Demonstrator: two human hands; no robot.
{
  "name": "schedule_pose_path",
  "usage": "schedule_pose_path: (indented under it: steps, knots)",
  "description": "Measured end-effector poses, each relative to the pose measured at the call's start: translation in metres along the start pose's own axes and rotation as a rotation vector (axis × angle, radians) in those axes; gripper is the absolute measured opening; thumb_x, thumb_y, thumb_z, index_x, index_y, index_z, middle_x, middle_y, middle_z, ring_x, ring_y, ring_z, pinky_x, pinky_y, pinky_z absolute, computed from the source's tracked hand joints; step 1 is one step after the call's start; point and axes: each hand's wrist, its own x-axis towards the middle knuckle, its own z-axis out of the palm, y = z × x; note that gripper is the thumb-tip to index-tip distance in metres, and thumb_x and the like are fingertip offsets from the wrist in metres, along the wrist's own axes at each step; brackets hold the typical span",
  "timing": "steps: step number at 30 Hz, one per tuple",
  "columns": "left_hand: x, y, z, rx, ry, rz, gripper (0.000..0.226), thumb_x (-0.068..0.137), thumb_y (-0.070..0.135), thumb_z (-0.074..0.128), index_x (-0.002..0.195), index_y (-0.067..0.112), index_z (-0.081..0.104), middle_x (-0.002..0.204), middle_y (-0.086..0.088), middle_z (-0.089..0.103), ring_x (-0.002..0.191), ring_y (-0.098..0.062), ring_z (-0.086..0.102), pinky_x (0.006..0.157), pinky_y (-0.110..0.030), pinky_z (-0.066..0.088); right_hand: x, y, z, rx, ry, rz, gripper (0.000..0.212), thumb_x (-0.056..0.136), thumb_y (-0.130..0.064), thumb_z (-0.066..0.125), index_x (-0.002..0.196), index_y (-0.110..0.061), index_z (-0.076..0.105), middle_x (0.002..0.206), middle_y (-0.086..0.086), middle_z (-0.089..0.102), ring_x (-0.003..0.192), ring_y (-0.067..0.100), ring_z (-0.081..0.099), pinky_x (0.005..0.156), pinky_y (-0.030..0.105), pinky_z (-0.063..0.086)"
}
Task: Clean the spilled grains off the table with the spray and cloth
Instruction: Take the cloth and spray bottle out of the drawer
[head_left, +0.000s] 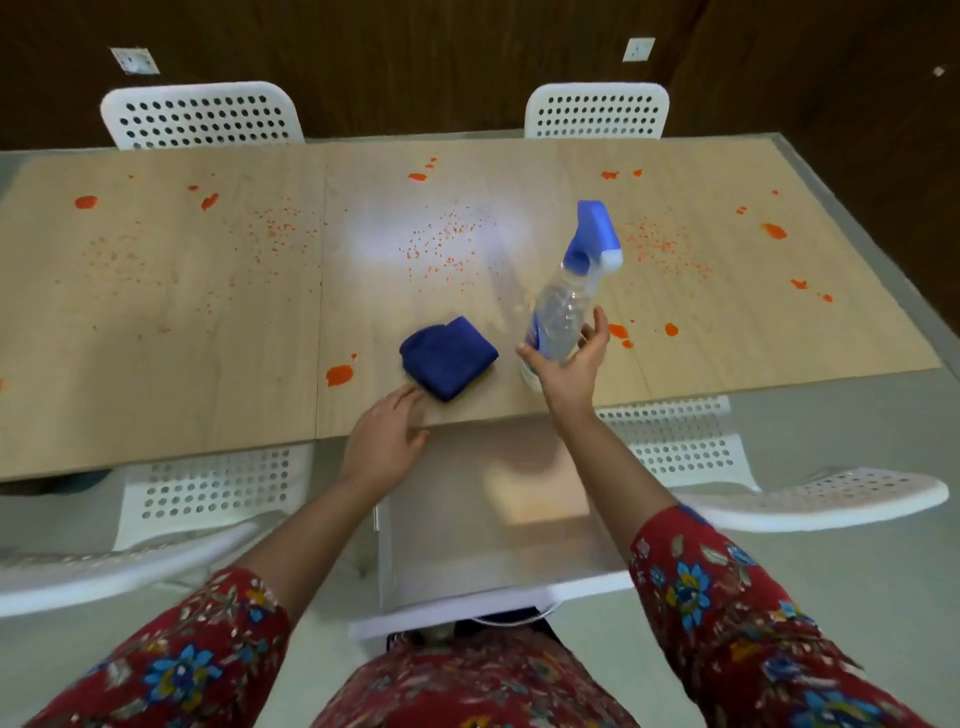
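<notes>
My right hand (569, 366) grips the lower body of a clear spray bottle (563, 306) with a blue trigger head, tilted up and to the right above the table. A folded blue cloth (448, 357) lies on the wooden table (208, 338) near its front edge. My left hand (387, 436) rests at the table's edge with relaxed fingers, its fingertips just short of the cloth's near left corner. Small orange grains (441, 244) are scattered in three patches across the tabletop, with larger orange blotches (340, 374) around them.
Two white perforated chairs (202, 115) stand at the far side of the table, and two more (675, 441) are tucked under the near side. A dark wooden wall with sockets is behind.
</notes>
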Motion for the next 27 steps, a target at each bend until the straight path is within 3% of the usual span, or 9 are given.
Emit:
schedule_pose_path:
  steps: [2, 5, 6, 8, 11, 13, 16, 22, 27]
  knots:
    - [-0.005, -0.009, 0.001, 0.122, -0.123, 0.019, 0.068, 0.093, 0.031, 0.058, 0.152, 0.02, 0.027, 0.159, 0.005, 0.023, 0.143, -0.014, 0.027, 0.116, -0.036, 0.023, -0.032, 0.014, -0.026, -0.066, -0.059, 0.138, 0.089, 0.073, -0.02, 0.084, 0.144, -0.018, 0.03, 0.129, 0.002, 0.047, 0.113, 0.013, 0.05, 0.095, 0.028, 0.043]
    - [-0.01, -0.009, 0.002, 0.176, -0.175, 0.031, 0.07, 0.096, 0.035, 0.052, 0.154, 0.021, 0.017, 0.162, 0.005, 0.013, 0.147, -0.015, 0.018, 0.118, -0.039, 0.017, -0.103, 0.041, -0.076, -0.053, -0.334, 0.262, 0.024, 0.092, -0.013, 0.064, 0.116, -0.008, 0.059, 0.093, 0.0, 0.065, 0.078, 0.008, 0.061, 0.079, 0.031, 0.046]
    - [-0.012, -0.007, 0.004, 0.186, -0.179, 0.035, 0.069, 0.097, 0.036, 0.05, 0.155, 0.02, 0.017, 0.162, 0.003, 0.012, 0.147, -0.017, 0.016, 0.118, -0.04, 0.016, -0.126, 0.049, -0.091, -0.069, -0.453, 0.303, 0.013, 0.095, -0.012, 0.06, 0.105, -0.005, 0.064, 0.085, 0.002, 0.068, 0.073, 0.01, 0.063, 0.077, 0.032, 0.048]
    - [-0.013, -0.005, 0.007, 0.196, -0.147, 0.035, 0.067, 0.098, 0.04, 0.046, 0.154, 0.018, 0.018, 0.162, 0.001, 0.012, 0.148, -0.019, 0.015, 0.118, -0.041, 0.015, -0.159, 0.065, -0.112, -0.213, -0.734, 0.323, 0.014, 0.097, -0.013, 0.058, 0.094, -0.006, 0.069, 0.086, 0.001, 0.072, 0.078, 0.011, 0.066, 0.08, 0.029, 0.049]
    - [-0.016, -0.004, 0.013, 0.189, -0.119, 0.025, 0.064, 0.099, 0.043, 0.042, 0.153, 0.016, 0.02, 0.162, -0.002, 0.014, 0.148, -0.021, 0.016, 0.118, -0.041, 0.016, -0.187, 0.09, -0.121, -0.726, -1.089, 0.246, 0.03, 0.102, -0.021, 0.043, 0.12, -0.017, 0.067, 0.124, -0.002, 0.066, 0.113, 0.014, 0.06, 0.097, 0.03, 0.044]
    - [-0.017, -0.003, 0.015, 0.191, -0.1, 0.029, 0.064, 0.099, 0.044, 0.041, 0.153, 0.015, 0.02, 0.161, -0.003, 0.015, 0.148, -0.022, 0.017, 0.119, -0.042, 0.017, -0.194, 0.102, -0.112, -1.059, -1.098, 0.091, 0.038, 0.101, -0.016, 0.037, 0.135, -0.02, 0.056, 0.136, 0.004, 0.057, 0.12, 0.025, 0.054, 0.097, 0.036, 0.045]
    - [-0.019, -0.002, 0.015, 0.203, -0.108, 0.033, 0.063, 0.1, 0.043, 0.041, 0.153, 0.015, 0.02, 0.162, -0.003, 0.014, 0.148, -0.022, 0.015, 0.119, -0.043, 0.015, -0.194, 0.109, -0.093, -1.28, -0.977, 0.013, 0.041, 0.094, -0.012, 0.042, 0.125, -0.025, 0.065, 0.125, 0.003, 0.065, 0.11, 0.026, 0.06, 0.088, 0.035, 0.05]
    - [-0.019, 0.001, 0.012, 0.199, -0.114, 0.007, 0.061, 0.1, 0.043, 0.039, 0.153, 0.018, 0.022, 0.161, -0.001, 0.015, 0.148, -0.02, 0.015, 0.119, -0.041, 0.013, -0.161, 0.114, -0.071, -1.353, -0.96, -0.01, 0.039, 0.093, -0.011, 0.044, 0.12, -0.026, 0.068, 0.122, 0.003, 0.066, 0.108, 0.024, 0.062, 0.089, 0.035, 0.053]
    - [-0.02, 0.005, 0.013, 0.196, -0.098, -0.023, 0.06, 0.101, 0.045, 0.036, 0.153, 0.02, 0.021, 0.161, 0.0, 0.015, 0.147, -0.018, 0.017, 0.118, -0.04, 0.012, -0.116, 0.107, -0.041, -1.333, -0.874, -0.072, 0.037, 0.091, -0.01, 0.044, 0.116, -0.026, 0.067, 0.116, 0.002, 0.068, 0.104, 0.024, 0.063, 0.076, 0.029, 0.048]
